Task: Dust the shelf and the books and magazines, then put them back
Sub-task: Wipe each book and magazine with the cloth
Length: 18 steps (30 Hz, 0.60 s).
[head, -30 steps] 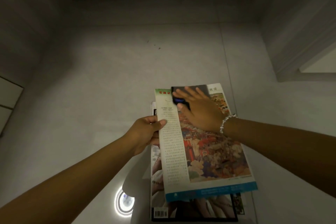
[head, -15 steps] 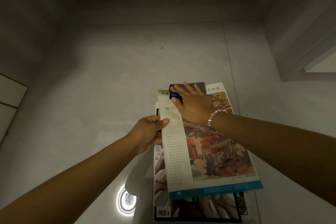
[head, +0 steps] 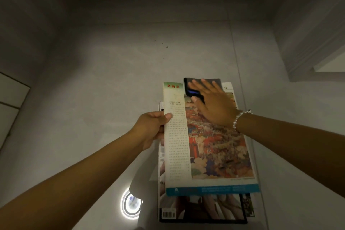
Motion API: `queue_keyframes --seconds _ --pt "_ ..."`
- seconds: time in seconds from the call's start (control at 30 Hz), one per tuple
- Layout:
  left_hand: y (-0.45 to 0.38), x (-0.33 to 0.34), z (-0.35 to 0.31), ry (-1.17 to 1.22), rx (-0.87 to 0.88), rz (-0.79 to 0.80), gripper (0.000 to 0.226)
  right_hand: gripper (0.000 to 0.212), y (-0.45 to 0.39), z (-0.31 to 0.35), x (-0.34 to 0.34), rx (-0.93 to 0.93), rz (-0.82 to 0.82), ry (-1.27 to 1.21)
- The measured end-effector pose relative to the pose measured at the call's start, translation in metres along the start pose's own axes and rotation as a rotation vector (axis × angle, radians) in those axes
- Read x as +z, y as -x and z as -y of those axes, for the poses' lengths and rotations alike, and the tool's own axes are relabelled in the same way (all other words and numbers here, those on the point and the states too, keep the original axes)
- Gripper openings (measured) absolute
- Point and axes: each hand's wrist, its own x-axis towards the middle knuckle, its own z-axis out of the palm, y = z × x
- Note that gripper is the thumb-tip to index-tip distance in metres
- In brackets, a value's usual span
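hands (head: 155, 127) steady and wipe the magazine (head: 214, 147), long axis running away.

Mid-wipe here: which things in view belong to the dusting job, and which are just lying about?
In the job:
top magazine
dark cloth under right hand
left hand gripping the magazine's edge
magazines underneath

Lying about:
ring light reflection
specks on floor

I'm seeing a dim, grey, low-contrast frame, slightly soft all over. A ring-shaped glare (head: 131, 204) is bouncing off the glossy floor (head: 115, 73), the brightest spot here. A person's shadow is falling beside it. Corners are darkening, and wall lines are bowing from wide-angle distortion. The magazine cover (head: 214, 145) is staying readable; fine print is blurring. Forearms near the lens are looking soft.
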Motion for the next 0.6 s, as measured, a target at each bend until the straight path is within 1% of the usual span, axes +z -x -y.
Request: queue_keyframes --seconds 0.17,0.23,0.3,0.4,0.5,0.53,0.6 --pt "-0.004 -0.006 -0.002 -0.002 0.011 -0.063 0.022 0.062 0.003 -0.013 -0.006 0.004 -0.017 0.022" --pt "-0.004 -0.005 -0.001 -0.009 0.016 -0.071 0.023 0.064 0.016 -0.009 -0.005 -0.032 -0.002 0.003" --pt "-0.006 -0.006 0.000 -0.006 0.011 -0.066 0.023 0.066 0.039 0.001 0.001 -0.115 0.022 -0.013" --pt "-0.009 -0.012 -0.001 0.037 -0.044 0.016 0.025 0.058 0.078 0.017 0.013 -0.270 0.104 0.001" --pt "-0.010 -0.017 -0.003 0.064 -0.074 0.086 0.027 0.052 0.092 0.016 0.018 -0.434 0.161 0.066" --pt "-0.010 -0.017 -0.003 0.058 -0.073 0.093 0.027 0.052 0.089 0.012 0.016 -0.457 0.182 0.066" --pt "-0.010 -0.017 -0.005 0.058 -0.072 0.107 0.028 0.054 0.075 0.002 0.009 -0.416 0.186 0.044"
